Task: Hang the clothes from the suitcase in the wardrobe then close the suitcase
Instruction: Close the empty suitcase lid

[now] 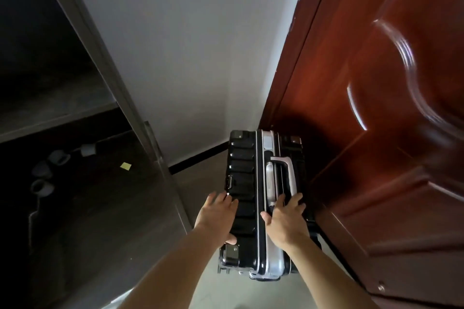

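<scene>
two bare forearms [175, 266] reach forward and down to the suitcase [244, 170]. left hand [218, 216] lies released against the left side of the black shell, fingers spread and fairly straight, thumb resting near a lower corner. right hand [286, 221] rests on the silver band, thumb out to the left, fingers laid loosely over the near end of the silver handle [286, 173]; it is not clenched round it as far as i can see. suitcase is shut, both halves together, standing on the pale floor [296, 293] with its handle face toward the camera, close to the white wall [188, 45], between the open dark wardrobe [50, 83] on the left and the red-brown door [376, 133] just beside it on the right. a small yellow slip [125, 166] lies on the wardrobe's bottom, near some pale rounded items too dim to identify.
</scene>
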Demonstrator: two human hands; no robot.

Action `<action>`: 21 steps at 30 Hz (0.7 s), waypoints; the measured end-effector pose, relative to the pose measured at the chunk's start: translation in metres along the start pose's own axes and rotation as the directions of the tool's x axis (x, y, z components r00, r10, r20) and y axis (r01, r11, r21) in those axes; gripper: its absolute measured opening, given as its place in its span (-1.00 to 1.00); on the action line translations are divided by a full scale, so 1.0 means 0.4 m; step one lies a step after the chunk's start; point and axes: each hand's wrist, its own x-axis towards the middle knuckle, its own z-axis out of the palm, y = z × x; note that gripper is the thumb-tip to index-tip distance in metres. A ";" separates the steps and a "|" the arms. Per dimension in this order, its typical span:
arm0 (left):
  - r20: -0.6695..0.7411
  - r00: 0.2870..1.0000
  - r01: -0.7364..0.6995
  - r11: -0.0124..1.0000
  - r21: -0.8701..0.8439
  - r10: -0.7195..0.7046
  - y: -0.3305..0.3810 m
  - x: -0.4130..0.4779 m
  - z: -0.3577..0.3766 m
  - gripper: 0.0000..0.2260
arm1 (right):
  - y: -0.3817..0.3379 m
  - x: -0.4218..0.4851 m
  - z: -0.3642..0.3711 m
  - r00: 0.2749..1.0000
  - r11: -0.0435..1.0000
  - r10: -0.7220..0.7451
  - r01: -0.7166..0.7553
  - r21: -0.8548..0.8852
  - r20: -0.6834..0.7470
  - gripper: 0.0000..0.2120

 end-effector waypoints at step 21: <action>0.121 0.903 0.422 0.903 -0.082 -0.412 -0.213 0.039 -0.023 -0.14 | -0.279 0.274 -0.123 0.915 0.915 -0.401 0.402 -0.022 0.041 -0.29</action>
